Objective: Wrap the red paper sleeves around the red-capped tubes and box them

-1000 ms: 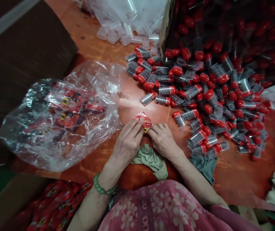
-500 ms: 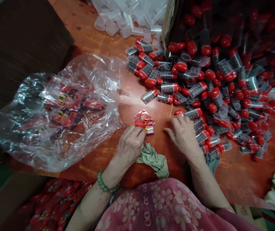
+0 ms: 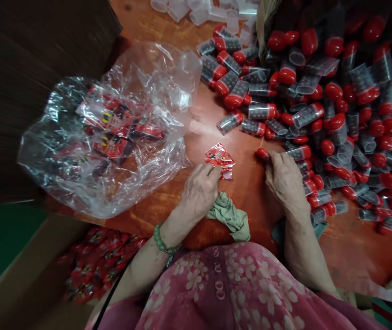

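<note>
Head view: reddish-brown tabletop holds a red packet, dark box left.

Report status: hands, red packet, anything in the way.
Left hand on red packet, grip hidden. Right hand at red-capped tube beside pile. Green cloth on packet's near side, not covering it.

One camera serves here, worn on the person's head, and from beside them I'd say it looks forward and steeply down, over the flowered garment, onto the tabletop. It sits close: left hand and right hand come near the middle. Its single view spans the clear bag at left to the red-capped tubes, cut off at right.
</note>
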The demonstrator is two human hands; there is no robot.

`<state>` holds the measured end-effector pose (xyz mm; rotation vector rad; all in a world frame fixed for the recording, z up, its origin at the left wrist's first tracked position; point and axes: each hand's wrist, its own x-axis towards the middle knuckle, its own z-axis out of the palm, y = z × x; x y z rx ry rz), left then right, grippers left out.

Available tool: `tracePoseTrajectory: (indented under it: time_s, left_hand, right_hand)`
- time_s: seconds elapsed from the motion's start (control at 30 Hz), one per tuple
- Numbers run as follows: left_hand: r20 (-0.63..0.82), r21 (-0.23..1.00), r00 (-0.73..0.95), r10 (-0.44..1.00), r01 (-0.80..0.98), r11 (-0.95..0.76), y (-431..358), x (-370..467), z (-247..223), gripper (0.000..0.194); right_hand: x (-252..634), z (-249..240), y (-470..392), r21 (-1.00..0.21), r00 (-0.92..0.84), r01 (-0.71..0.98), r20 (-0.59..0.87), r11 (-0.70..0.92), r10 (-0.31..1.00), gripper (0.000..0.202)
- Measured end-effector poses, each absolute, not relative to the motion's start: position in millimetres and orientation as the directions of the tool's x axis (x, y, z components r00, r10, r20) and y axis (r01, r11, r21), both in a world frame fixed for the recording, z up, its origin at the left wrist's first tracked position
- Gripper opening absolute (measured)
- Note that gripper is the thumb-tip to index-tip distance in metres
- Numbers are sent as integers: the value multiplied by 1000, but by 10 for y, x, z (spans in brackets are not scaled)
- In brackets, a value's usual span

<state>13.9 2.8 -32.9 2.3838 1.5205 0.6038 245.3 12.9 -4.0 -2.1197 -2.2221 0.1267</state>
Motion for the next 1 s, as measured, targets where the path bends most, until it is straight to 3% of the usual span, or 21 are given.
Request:
tracePoseTrajectory:
  time_s: [0.17, 0.27, 0.4, 0.5, 0.77, 1.0]
  left_hand:
    - [273, 449, 361, 892, 772, -450, 14, 126, -324, 21]
    - [332, 562, 283, 900, 707, -430, 33, 89, -332, 18]
    - [351, 742, 143, 925, 560, -369, 26, 45, -306, 10]
    - [345, 801, 101, 933, 487, -349, -4, 32, -246, 10]
    - [364, 830, 133, 922, 403, -386, -61, 22, -104, 7]
    - [421, 747, 261, 869, 444, -495, -96, -32, -58, 5]
  right_hand:
    - [2449, 4, 79, -502, -136, 854, 33, 134, 990, 26]
    - [2437, 87, 37, -630, -195, 754, 57, 187, 979, 27]
    - [2413, 227, -9, -681, -276, 683, 96, 265, 956, 27]
    - [2388, 328, -32, -703, -330, 643, 102, 303, 938, 26]
    - [2337, 442, -34, -708, -531, 580, 46, 403, 846, 25]
    - [2434, 526, -49, -676, -565, 641, -95, 364, 820, 27]
